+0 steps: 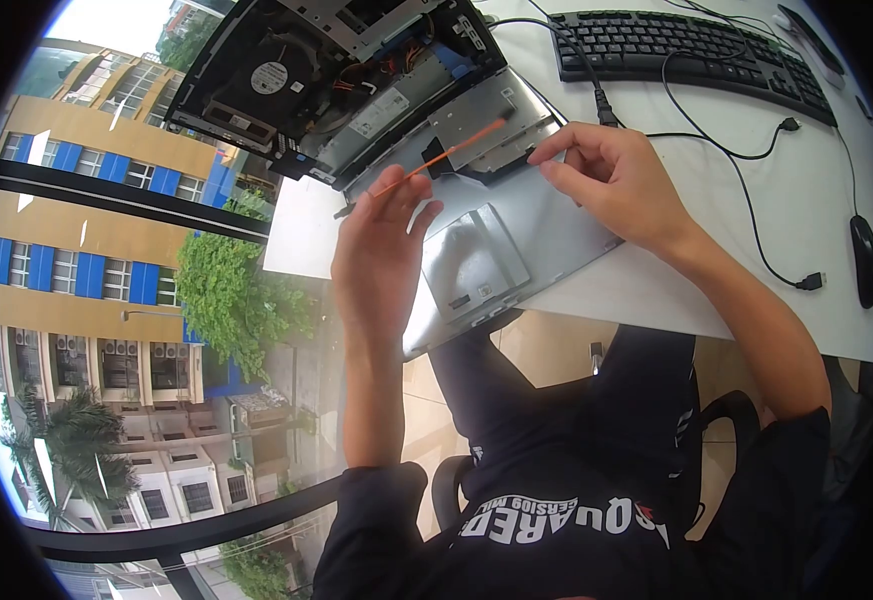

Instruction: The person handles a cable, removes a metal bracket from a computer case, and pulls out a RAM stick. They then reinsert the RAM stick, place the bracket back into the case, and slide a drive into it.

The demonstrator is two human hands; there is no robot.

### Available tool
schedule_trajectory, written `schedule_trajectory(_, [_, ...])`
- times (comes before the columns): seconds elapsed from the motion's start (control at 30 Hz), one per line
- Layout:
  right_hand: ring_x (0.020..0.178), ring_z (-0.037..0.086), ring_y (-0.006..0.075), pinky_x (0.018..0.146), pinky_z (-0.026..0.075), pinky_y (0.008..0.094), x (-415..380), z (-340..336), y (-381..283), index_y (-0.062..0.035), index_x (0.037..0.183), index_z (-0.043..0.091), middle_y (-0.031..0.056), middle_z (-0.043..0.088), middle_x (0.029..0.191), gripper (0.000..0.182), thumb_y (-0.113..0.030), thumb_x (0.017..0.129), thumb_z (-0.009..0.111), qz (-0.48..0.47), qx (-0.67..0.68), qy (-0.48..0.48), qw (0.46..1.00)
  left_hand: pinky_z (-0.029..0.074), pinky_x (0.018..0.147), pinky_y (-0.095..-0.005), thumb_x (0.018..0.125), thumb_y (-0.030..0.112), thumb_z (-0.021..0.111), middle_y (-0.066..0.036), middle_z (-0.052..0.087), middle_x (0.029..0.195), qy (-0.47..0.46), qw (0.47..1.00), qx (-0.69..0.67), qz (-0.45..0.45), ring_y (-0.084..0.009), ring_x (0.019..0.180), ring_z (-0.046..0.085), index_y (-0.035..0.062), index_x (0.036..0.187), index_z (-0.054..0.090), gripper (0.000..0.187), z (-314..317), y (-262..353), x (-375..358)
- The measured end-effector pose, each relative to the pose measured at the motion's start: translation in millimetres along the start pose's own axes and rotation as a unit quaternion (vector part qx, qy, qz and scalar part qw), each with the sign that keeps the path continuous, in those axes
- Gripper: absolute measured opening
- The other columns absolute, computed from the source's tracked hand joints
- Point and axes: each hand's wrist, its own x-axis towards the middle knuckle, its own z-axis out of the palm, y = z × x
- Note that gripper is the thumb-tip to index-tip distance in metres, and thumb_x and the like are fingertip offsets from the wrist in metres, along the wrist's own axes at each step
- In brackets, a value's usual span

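My left hand (386, 235) is closed around a thin orange stick (451, 155) with a grey tip behind the fingers; its long end points right, over a metal panel. My right hand (606, 180) has its thumb and forefinger pinched together above the same panel. Whatever lies between those fingertips is too small to make out. Beyond both hands, an opened desktop computer case (371, 110) shows a round fan (269, 78), wires and metal brackets. The grey metal side panel (566, 225) lies beneath my hands, reaching to the table's near edge.
A black keyboard (656, 48) lies at the back right of the white table (656, 290). Black cables (736, 180) with plugs run across the right side. A black mouse (864, 262) sits near the right edge. A window (106, 250) is on the left.
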Motion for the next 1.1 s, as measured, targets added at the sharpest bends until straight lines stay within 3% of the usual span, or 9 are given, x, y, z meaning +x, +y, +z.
schedule_trajectory(0.13, [0.057, 0.049, 0.0043, 0.056, 0.039, 0.0252, 0, 1, 1, 0.0004, 0.097, 0.075, -0.0020, 0.059, 0.062, 0.017, -0.015, 0.091, 0.069, 0.001, 0.002, -0.006, 1.000, 0.039, 0.110, -0.0460, 0.104, 0.042, 0.048, -0.018, 0.065, 0.127, -0.058, 0.994, 0.090, 0.026, -0.0284, 0.124, 0.055, -0.0040, 0.139, 0.058, 0.058, 2, -4, -3])
schedule_trajectory(0.3, [0.052, 0.050, 0.0045, 0.050, 0.039, 0.0232, 0, -6, -14, -0.0001, 0.104, 0.076, 0.0019, 0.066, 0.068, 0.027, -0.025, 0.096, 0.069, 0.128, 0.120, -0.110, 0.978, 0.039, 0.106, -0.0406, 0.097, 0.045, 0.058, -0.019, 0.065, 0.127, -0.153, 0.969, 0.193, -0.004, -0.0256, 0.116, 0.057, -0.0086, 0.133, 0.060, 0.064, 15, -8, -7])
schedule_trajectory(0.4, [0.050, 0.049, 0.0047, 0.046, 0.038, 0.0216, 1, -7, -17, -0.0014, 0.111, 0.075, 0.0037, 0.070, 0.076, 0.032, -0.030, 0.096, 0.071, 0.157, 0.164, -0.116, 0.967, 0.041, 0.103, -0.0352, 0.093, 0.037, 0.067, -0.011, 0.069, 0.120, -0.146, 0.945, 0.286, -0.063, -0.0186, 0.114, 0.058, -0.0024, 0.121, 0.071, 0.049, 31, -7, -14])
schedule_trajectory(0.43, [0.049, 0.049, 0.0047, 0.045, 0.038, 0.0211, 1, -8, -17, -0.0019, 0.113, 0.075, 0.0041, 0.072, 0.079, 0.034, -0.031, 0.096, 0.072, 0.153, 0.172, -0.110, 0.967, 0.040, 0.104, -0.0373, 0.092, 0.036, 0.065, -0.017, 0.069, 0.117, -0.162, 0.934, 0.313, -0.056, -0.0205, 0.108, 0.056, -0.0086, 0.122, 0.067, 0.054, 36, -7, -14])
schedule_trajectory(0.73, [0.050, 0.055, 0.0041, 0.044, 0.040, 0.0197, 0, -13, -19, -0.0004, 0.113, 0.074, 0.0020, 0.071, 0.080, 0.033, -0.025, 0.091, 0.076, 0.147, 0.197, -0.197, 0.949, 0.042, 0.098, -0.0351, 0.090, 0.030, 0.067, -0.013, 0.070, 0.118, -0.220, 0.893, 0.380, -0.100, -0.0187, 0.107, 0.057, -0.0055, 0.121, 0.069, 0.047, 44, -3, -12])
schedule_trajectory(0.83, [0.050, 0.057, 0.0051, 0.045, 0.041, 0.0199, 2, -14, -16, 0.0002, 0.112, 0.074, 0.0037, 0.072, 0.080, 0.032, -0.024, 0.092, 0.075, 0.170, 0.223, -0.179, 0.943, 0.042, 0.100, -0.0319, 0.092, 0.013, 0.070, -0.009, 0.068, 0.123, -0.226, 0.917, 0.323, -0.069, -0.0156, 0.111, 0.060, -0.0002, 0.125, 0.070, 0.035, 45, -4, -13])
schedule_trajectory(0.97, [0.060, 0.064, 0.0112, 0.053, 0.048, 0.0245, 5, -24, -19, 0.0006, 0.113, 0.073, 0.0115, 0.077, 0.094, 0.036, -0.030, 0.093, 0.072, 0.164, 0.269, -0.136, 0.939, 0.045, 0.101, -0.0301, 0.095, 0.012, 0.064, -0.011, 0.066, 0.131, -0.123, 0.940, 0.318, -0.009, -0.0154, 0.117, 0.060, -0.0030, 0.130, 0.065, 0.038, 27, 6, -8])
schedule_trajectory(1.0, [0.065, 0.067, 0.0127, 0.057, 0.051, 0.0256, 6, -24, -22, 0.0000, 0.114, 0.072, 0.0124, 0.077, 0.098, 0.038, -0.032, 0.094, 0.070, 0.162, 0.290, -0.115, 0.936, 0.043, 0.097, -0.0360, 0.096, 0.025, 0.059, -0.023, 0.063, 0.136, -0.069, 0.924, 0.374, 0.038, -0.0244, 0.120, 0.060, -0.0104, 0.130, 0.060, 0.050, 28, 8, -5])
schedule_trajectory(1.1, [0.081, 0.073, 0.0162, 0.068, 0.056, 0.0291, 7, -22, -25, -0.0014, 0.116, 0.072, 0.0142, 0.077, 0.107, 0.041, -0.037, 0.095, 0.067, 0.117, 0.316, -0.060, 0.940, 0.044, 0.100, -0.0385, 0.100, 0.026, 0.057, -0.020, 0.061, 0.137, 0.060, 0.937, 0.331, 0.097, -0.0261, 0.123, 0.060, -0.0080, 0.132, 0.059, 0.046, -6, 15, 8])
